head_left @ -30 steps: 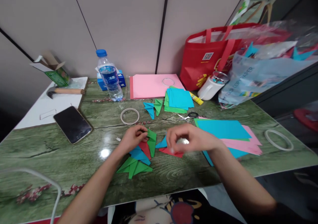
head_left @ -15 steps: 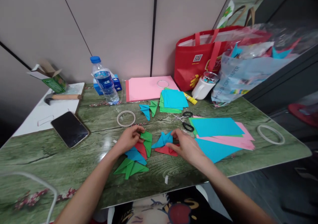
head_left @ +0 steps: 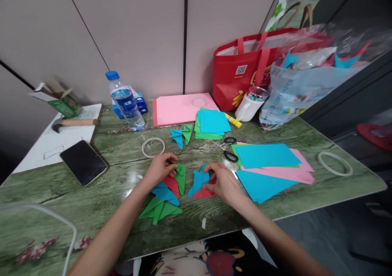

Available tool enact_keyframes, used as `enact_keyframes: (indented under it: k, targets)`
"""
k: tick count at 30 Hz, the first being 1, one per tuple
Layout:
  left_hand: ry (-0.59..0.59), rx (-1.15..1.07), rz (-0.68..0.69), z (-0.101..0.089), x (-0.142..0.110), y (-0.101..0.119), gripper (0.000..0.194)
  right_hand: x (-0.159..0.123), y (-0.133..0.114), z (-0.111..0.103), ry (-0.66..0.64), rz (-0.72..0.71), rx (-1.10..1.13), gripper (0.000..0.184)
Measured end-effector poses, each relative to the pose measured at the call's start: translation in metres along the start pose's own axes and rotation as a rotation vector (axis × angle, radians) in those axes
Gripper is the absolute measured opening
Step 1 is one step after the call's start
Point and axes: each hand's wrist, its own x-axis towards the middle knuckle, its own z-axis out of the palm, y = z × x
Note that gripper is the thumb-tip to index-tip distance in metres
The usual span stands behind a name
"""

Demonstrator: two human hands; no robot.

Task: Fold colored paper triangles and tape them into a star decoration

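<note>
At the far left of the green wood-patterned table (head_left: 76, 202), a white board (head_left: 52, 143) is seen carrying an open green-and-white carton (head_left: 55, 98) and a wooden-handled hammer (head_left: 73, 123). A dark smartphone (head_left: 83, 162) lies face up just beside the board's near edge. Further right, a water bottle (head_left: 124, 102) with a blue cap stands upright near the wall, and a roll of clear tape (head_left: 153, 147) lies flat in front of it.

The left hand (head_left: 161, 169) is laid with curled fingers on a chain of folded paper pieces (head_left: 167, 194), green, red and blue, its fingertips pinching the topmost green piece (head_left: 181, 177). Just to the right, a blue folded piece (head_left: 198, 181) resting on a red folded piece (head_left: 202, 193) is gripped by the right hand (head_left: 223, 182) between thumb and fingers; the two groups lie close together but apart, in the middle of the table near its front edge.

Behind them, a pair of small blue and green folded shapes (head_left: 181, 134), a stack of blue and green squares (head_left: 212, 123), pink sheets (head_left: 177, 108) and scissors (head_left: 228, 148) are found. To the right lie larger blue and pink sheets (head_left: 269, 163), a red tote bag (head_left: 245, 74), a clear plastic bag (head_left: 303, 84) and another tape ring (head_left: 334, 163).
</note>
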Motion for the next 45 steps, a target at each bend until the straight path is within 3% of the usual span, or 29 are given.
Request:
enact_keyframes:
  k: [4,10,12,16,20,24,30,38,45]
  targets:
    - [0.036,0.067,0.042,0.004,0.000,-0.001,0.021,0.001,-0.006,-0.003,-0.050,-0.008,0.034,0.025]
    - [-0.019,0.035,0.008,0.000,-0.005,0.000,0.014,0.007,-0.003,-0.009,0.027,-0.194,0.160,0.008]
    - [-0.006,0.107,0.072,-0.001,-0.005,0.000,0.013,0.013,0.000,-0.010,0.005,-0.210,0.225,0.010]
    - [0.069,0.362,0.263,-0.003,-0.006,-0.001,0.022,0.028,0.004,-0.006,-0.111,-0.202,0.329,0.014]
    - [0.025,0.374,0.253,-0.006,-0.009,0.001,0.020,0.037,0.004,-0.005,-0.263,-0.190,0.423,0.015]
    - [-0.039,0.377,0.285,-0.010,-0.009,0.003,0.014,0.039,0.003,-0.007,-0.312,-0.233,0.431,0.013]
    - [-0.107,0.394,0.355,-0.013,-0.007,0.004,0.012,0.042,0.005,0.001,-0.240,-0.220,0.353,0.013]
    - [-0.050,0.530,0.532,-0.009,-0.002,-0.003,0.010,0.042,-0.002,0.000,-0.214,-0.223,0.276,0.012]
    - [-0.015,0.536,0.578,-0.006,-0.001,-0.007,0.013,0.042,-0.007,-0.001,-0.214,-0.265,0.239,0.014]
